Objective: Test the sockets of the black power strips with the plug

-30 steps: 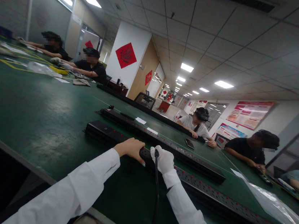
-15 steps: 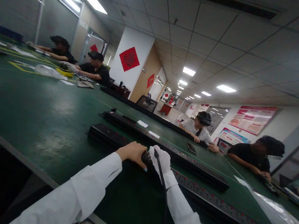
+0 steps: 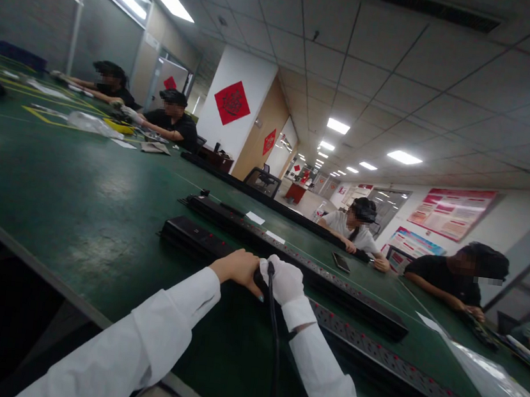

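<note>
Green table (image 3: pixel 76 201) bears black power strips (image 3: pixel 286 262).

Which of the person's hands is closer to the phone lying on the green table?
Right. The gloved right hand sits on the power strip, on the side toward the phone. The bare left hand rests beside it, farther away.

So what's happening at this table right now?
A person in white sleeves has both hands on a long black power strip lying on the green table. The bare left hand rests on it; the gloved right hand is beside it, by a black cable. Other people sit working further along.
</note>
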`<state>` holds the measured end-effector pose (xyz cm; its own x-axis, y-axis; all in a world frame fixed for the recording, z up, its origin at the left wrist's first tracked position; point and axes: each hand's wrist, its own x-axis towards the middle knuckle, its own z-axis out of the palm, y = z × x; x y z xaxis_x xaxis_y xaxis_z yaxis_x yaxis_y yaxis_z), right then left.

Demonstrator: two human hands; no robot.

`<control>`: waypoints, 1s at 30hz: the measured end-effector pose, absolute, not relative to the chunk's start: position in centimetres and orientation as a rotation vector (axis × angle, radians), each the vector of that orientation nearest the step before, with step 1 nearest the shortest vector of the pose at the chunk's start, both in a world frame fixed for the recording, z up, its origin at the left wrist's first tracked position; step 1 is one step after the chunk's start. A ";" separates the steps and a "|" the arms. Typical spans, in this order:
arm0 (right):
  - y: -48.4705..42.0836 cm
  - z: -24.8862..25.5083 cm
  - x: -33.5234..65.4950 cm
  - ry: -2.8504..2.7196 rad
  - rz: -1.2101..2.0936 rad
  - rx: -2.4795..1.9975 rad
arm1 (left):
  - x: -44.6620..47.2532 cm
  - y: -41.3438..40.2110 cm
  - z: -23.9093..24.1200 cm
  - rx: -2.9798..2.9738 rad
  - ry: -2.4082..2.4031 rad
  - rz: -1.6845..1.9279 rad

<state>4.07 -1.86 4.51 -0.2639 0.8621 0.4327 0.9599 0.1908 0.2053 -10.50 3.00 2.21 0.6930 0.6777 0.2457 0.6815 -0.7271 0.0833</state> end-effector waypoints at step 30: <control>-1.7 2.9 3.9 -2.216 -0.554 -1.602 | -10.5 2.9 2.3 -2.879 -1.219 -0.369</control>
